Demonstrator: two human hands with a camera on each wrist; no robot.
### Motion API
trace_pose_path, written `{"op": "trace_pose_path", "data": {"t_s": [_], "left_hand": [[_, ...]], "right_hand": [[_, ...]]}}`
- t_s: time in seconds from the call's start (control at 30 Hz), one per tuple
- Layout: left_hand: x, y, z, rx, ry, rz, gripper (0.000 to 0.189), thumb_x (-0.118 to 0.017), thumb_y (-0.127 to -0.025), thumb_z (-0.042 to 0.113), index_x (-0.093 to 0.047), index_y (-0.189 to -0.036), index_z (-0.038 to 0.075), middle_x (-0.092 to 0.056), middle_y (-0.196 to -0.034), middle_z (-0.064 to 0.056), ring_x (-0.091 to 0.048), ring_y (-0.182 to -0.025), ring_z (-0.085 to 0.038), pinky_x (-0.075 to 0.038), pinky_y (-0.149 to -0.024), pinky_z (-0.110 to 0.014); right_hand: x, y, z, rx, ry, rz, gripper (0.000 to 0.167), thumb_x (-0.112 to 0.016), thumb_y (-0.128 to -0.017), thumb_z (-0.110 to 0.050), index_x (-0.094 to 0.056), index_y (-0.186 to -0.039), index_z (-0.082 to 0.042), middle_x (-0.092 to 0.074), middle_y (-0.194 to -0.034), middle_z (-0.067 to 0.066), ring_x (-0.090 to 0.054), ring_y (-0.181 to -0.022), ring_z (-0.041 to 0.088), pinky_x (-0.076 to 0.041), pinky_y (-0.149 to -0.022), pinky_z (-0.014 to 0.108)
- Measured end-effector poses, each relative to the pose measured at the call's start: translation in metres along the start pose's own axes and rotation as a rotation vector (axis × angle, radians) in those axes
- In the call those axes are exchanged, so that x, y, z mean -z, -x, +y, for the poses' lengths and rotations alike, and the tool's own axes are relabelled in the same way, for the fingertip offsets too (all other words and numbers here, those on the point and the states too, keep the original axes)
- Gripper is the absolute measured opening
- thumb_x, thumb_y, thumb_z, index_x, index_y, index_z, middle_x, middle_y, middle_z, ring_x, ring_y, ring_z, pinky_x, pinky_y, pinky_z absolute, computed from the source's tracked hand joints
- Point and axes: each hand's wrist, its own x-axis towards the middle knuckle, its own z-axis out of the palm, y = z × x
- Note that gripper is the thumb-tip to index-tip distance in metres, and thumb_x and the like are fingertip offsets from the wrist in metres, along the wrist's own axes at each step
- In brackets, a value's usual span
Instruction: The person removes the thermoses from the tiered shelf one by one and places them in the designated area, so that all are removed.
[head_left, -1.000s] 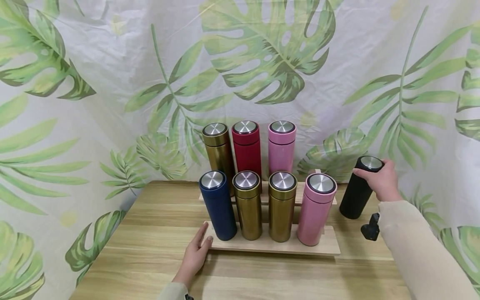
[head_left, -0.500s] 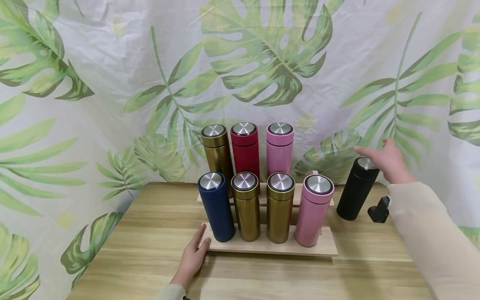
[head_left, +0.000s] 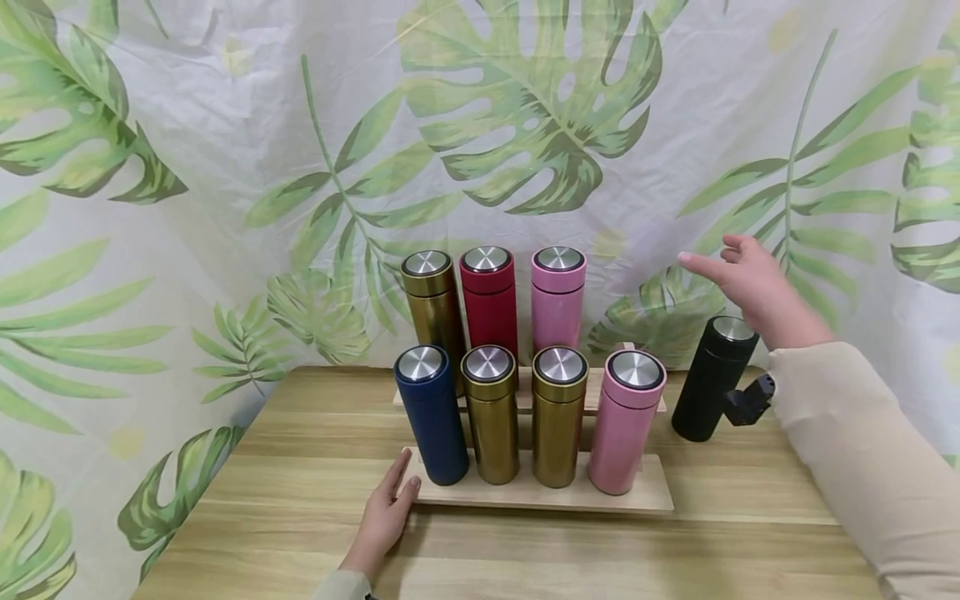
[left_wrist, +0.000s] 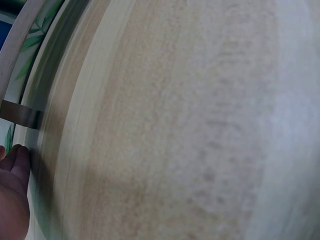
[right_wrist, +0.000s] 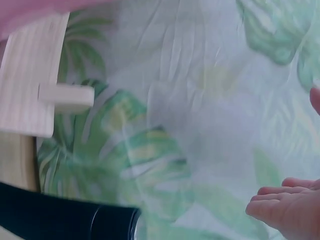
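Observation:
My left hand [head_left: 386,517] touches the left end of a two-tier wooden rack [head_left: 540,493], its fingers lying along the edge. Empty and raised, my right hand [head_left: 757,287] hovers above a black thermos bottle [head_left: 708,387], apart from it, thumb spread from the fingers. That bottle stands upright on the table, right of the rack. On the front tier are a blue thermos [head_left: 435,421], two gold ones, including this gold thermos [head_left: 491,425], and a pink thermos [head_left: 626,429]. Behind them stand a gold thermos [head_left: 435,304], a red thermos [head_left: 489,304] and another pink thermos [head_left: 558,304].
The wood-grain table [head_left: 300,467] carries the rack and bottles. A white cloth with green leaves [head_left: 360,125] hangs right behind the table. A small black device [head_left: 750,402] sits at my right wrist, in front of the black bottle's side.
My right hand has let go of the black thermos bottle's top and risen up and to the left. The bottle stays standing on the table. My left hand has stayed at the rack.

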Motion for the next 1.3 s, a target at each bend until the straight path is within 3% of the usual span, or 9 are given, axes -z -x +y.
{"op": "trace_pose_path", "data": {"t_s": [0.5,1.0,1.3], "left_hand": [[-0.002,0.000,-0.003,-0.012,0.006,0.017,0.054,-0.051,-0.096,0.029,-0.033,-0.144,0.011,-0.032,-0.148,-0.009,-0.027,-0.136,-0.029,-0.023,-0.111,-0.047],[-0.002,0.001,-0.003,-0.017,-0.002,0.029,0.053,-0.050,-0.096,0.028,-0.034,-0.144,0.011,-0.032,-0.148,-0.010,-0.027,-0.136,-0.032,-0.022,-0.111,-0.049],[-0.002,0.001,-0.001,-0.013,-0.001,0.034,0.053,-0.050,-0.096,0.026,-0.034,-0.144,0.011,-0.032,-0.148,-0.010,-0.029,-0.135,-0.031,-0.023,-0.111,-0.049]], "right_hand": [[-0.039,0.006,-0.040,0.068,-0.081,-0.107,0.096,-0.061,-0.086,-0.044,0.001,-0.149,-0.006,-0.006,-0.155,0.017,-0.009,-0.142,0.031,-0.014,-0.114,0.048],[-0.080,0.003,-0.051,0.091,-0.150,-0.184,0.091,-0.064,-0.086,-0.038,-0.006,-0.149,-0.008,-0.014,-0.154,0.016,-0.015,-0.141,0.030,-0.018,-0.113,0.048],[-0.102,0.001,-0.050,0.103,-0.227,-0.148,0.086,-0.065,-0.086,-0.030,-0.012,-0.149,-0.009,-0.020,-0.153,0.016,-0.018,-0.141,0.027,-0.022,-0.113,0.043]]}}
